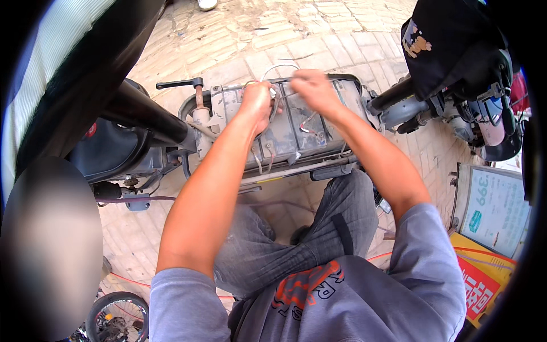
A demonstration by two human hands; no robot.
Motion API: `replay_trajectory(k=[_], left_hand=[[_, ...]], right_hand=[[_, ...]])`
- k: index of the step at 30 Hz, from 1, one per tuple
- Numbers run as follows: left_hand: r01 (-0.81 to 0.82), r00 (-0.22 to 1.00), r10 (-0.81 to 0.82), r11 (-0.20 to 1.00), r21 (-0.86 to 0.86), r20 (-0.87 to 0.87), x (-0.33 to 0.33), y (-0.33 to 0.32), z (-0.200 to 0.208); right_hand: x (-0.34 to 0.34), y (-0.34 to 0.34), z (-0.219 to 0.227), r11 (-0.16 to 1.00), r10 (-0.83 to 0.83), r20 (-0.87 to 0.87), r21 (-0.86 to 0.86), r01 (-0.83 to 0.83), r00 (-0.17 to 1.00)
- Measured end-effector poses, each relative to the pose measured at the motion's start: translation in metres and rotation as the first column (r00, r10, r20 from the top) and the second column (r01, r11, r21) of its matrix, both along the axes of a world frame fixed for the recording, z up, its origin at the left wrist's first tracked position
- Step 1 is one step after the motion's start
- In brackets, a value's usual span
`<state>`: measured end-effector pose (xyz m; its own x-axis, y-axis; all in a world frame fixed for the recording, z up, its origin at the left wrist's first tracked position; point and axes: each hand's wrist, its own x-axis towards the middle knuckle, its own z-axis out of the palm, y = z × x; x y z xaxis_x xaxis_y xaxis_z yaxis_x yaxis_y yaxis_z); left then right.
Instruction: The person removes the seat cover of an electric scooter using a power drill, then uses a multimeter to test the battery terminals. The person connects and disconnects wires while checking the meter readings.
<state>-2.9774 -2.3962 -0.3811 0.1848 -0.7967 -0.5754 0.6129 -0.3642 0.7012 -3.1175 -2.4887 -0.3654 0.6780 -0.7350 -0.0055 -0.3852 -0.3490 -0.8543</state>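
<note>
Crouching over a scooter's open battery tray (342, 91), the person works with both bare hands at about twelve o'clock in the view, arms reaching straight out from the body. The left hand (256, 102) is curled shut around a bunch of thin wires (263, 153) that trail down over the dusty battery pack (296, 128); gathering them in a fist seems meant to lift them off the pack's top. The right hand (312, 85) sits just beside it toward one o'clock, its fingers pinched together on what looks like a pale wire (273, 68) that loops up above both hands, though motion blur hides the exact grip. Holding the hands that close together suits fine work on a single lead or connector. The pack lies lengthwise in the tray, framed by the scooter's black body (137, 108) at nine o'clock and a second parked scooter (456, 85) at two o'clock. A black lever (179, 84) juts out at ten o'clock. Brick paving (273, 34) runs beneath everything, and the person's grey-trousered knee (342, 205) rests just below the tray, steadying the crouch.
</note>
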Motion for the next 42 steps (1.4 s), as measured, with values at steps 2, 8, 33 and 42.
replay_trajectory(k=[2, 8, 33, 42], left_hand=[[0.023, 0.999, -0.024, 1.0, 0.02, 0.041, -0.003, -0.004, -0.003], [-0.004, 1.0, 0.003, 0.996, 0.095, 0.018, -0.002, -0.001, 0.007], [0.698, 0.412, -0.503, 0.71, 0.091, 0.759, -0.148, 0.198, 0.42], [0.935, -0.333, -0.499, -0.063, 0.35, 0.8, -0.193, 0.167, 0.424]], right_hand=[[-0.022, -0.014, 0.019, 0.992, -0.112, 0.027, -0.055, 0.114, 0.993], [0.001, -0.038, 0.13, 0.714, -0.132, 0.616, -0.485, 0.505, 0.777], [-0.243, 0.269, 0.313, 0.83, -0.222, -0.692, 0.236, 0.506, 0.687], [-0.221, 0.353, 0.458, 0.305, -0.937, 0.302, 0.952, -0.008, 0.175]])
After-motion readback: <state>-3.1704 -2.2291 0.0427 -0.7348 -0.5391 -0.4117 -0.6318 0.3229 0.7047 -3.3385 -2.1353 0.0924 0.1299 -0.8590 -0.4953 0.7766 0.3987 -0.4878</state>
